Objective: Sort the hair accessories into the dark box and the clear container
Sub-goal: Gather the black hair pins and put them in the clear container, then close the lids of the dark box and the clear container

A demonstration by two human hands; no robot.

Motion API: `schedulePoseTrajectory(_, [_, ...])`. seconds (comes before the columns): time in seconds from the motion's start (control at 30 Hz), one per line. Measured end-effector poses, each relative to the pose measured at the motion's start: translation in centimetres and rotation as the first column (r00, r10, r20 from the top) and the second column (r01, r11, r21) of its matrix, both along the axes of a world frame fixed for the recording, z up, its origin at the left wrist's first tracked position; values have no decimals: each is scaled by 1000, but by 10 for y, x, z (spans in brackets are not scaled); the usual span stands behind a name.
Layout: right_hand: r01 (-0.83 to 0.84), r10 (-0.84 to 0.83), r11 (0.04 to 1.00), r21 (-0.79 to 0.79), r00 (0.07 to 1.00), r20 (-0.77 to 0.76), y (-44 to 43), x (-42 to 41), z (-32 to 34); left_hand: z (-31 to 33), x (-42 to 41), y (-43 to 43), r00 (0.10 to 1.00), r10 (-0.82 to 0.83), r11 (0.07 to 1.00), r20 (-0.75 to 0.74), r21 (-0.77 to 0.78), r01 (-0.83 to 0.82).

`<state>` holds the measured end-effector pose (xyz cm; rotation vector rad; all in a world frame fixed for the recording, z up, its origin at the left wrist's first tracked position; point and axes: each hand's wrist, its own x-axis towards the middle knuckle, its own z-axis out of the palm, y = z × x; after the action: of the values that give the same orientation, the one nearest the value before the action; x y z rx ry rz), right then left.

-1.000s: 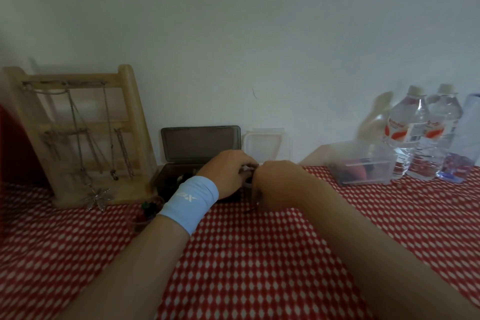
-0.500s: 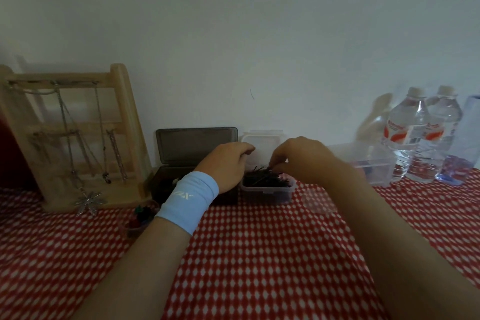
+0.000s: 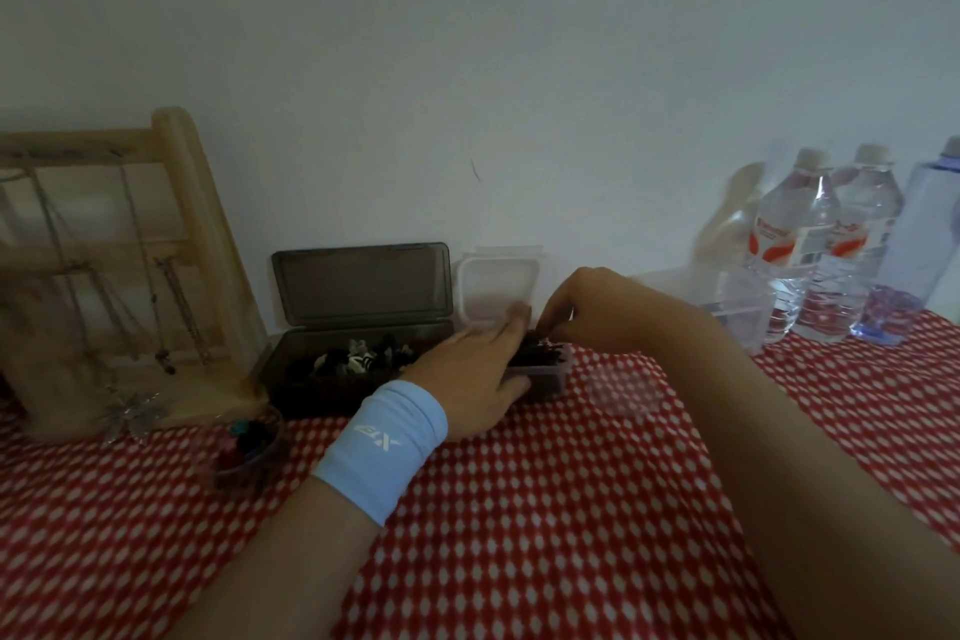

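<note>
The dark box (image 3: 332,387) stands open at the back of the table, its lid (image 3: 361,283) upright, with small black and white hair clips (image 3: 358,359) inside. Right beside it is the small clear container (image 3: 550,379) holding dark hair pins (image 3: 543,353); its lid (image 3: 498,288) leans on the wall behind. My left hand (image 3: 467,369), in a blue wristband, lies with straight fingers across the container's near left side. My right hand (image 3: 597,312) reaches down from the right, fingertips pinched on the pins at the container's far edge.
A wooden stand (image 3: 182,203) hung with necklaces is at the left. A small clear cup (image 3: 249,452) of coloured bits sits before the dark box. A bigger clear tub (image 3: 737,312) and water bottles (image 3: 795,244) line the right back. A red-and-white cloth (image 3: 519,509) covers the table.
My left hand slid right from the dark box onto the clear container and straightened its fingers. My right hand dropped lower onto the pins.
</note>
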<state>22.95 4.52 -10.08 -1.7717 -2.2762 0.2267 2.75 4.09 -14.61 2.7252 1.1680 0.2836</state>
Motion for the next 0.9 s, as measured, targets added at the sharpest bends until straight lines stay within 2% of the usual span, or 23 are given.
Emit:
schedulePoseTrajectory(0.07, [-8,7,998,58,1000,5,0,-2,-1,3,-4,1,998,44,999,50,-22,-43])
schedulePoseTrajectory(0.17, [-40,41,995,95,999,-3,1,-9,-6,7,-10,4,988,108,983,-113,162,-89])
schedulePoseTrajectory(0.27, [-96,94,994,54,995,37,1,-16,-12,3,-8,-1,968,121,988,-221,125,-95])
schedulePoseTrajectory(0.37, [-110,106,992,67,993,56,1,-16,-14,-1,-7,-2,970,110,989,-215,124,-84])
schedulePoseTrajectory(0.5, [-43,46,989,139,999,-20,1,-9,-10,1,-13,2,980,130,982,-150,157,-106])
schedulePoseTrajectory(0.63, [-29,30,999,22,997,-64,-3,-6,-5,-1,-14,2,980,105,991,-172,102,-88])
schedulePoseTrajectory(0.7, [4,7,997,81,991,-133,-3,-3,-3,3,-16,4,992,98,991,-85,100,-89])
schedulePoseTrajectory(0.8, [144,-68,953,266,959,-275,-1,2,-1,14,-24,9,983,103,986,151,118,-121])
schedulePoseTrajectory(0.83, [187,-95,938,290,947,-306,0,2,-2,18,-28,10,966,104,984,237,117,-135])
schedulePoseTrajectory(0.9, [214,-123,946,243,931,-343,3,0,-7,24,-34,13,920,110,981,375,107,-161])
